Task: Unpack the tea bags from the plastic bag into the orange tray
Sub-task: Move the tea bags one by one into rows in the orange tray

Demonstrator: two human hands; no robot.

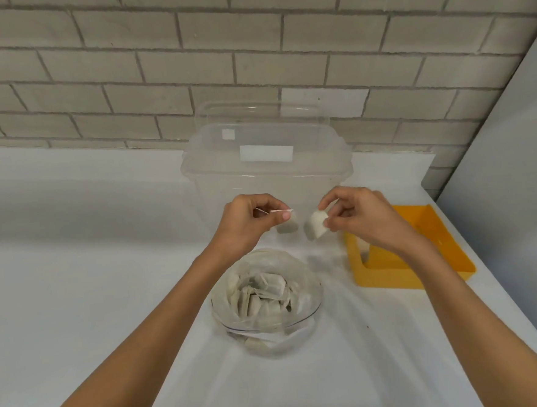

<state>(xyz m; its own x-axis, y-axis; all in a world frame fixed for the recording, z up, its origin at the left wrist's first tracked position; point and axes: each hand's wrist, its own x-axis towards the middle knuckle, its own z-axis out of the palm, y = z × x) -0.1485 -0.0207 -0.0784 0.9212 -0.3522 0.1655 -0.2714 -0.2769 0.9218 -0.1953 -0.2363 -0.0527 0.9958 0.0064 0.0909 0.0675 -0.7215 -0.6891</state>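
I see my left hand (246, 224) and my right hand (363, 219) held up over the tabletop (91, 279), close together but not touching. The right grip is pinching a small white tea bag (317, 227) by its top corner, between thumb and fingers. The left grip is pinching a thin string (274, 211), and a second tea bag (286, 226) seems to hang just under it. That one is blurry, so I am not sure.

The plastic bag (267, 302) sits open on the tabletop below my hands, and it has many more tea bags inside. The orange tray (423, 256) lies to the right, near the right hand. My arm hides part of it, so I cannot tell how many bags are in there. A clear box (268, 171) stands behind my hands.

I think these tea bags are very light and soft. They are thin paper, so a hard squeeze or a hard pull could tear them. The strings may tangle together. A gentle pinch on a corner or on the string should be enough. I would pull slowly if two are stuck.
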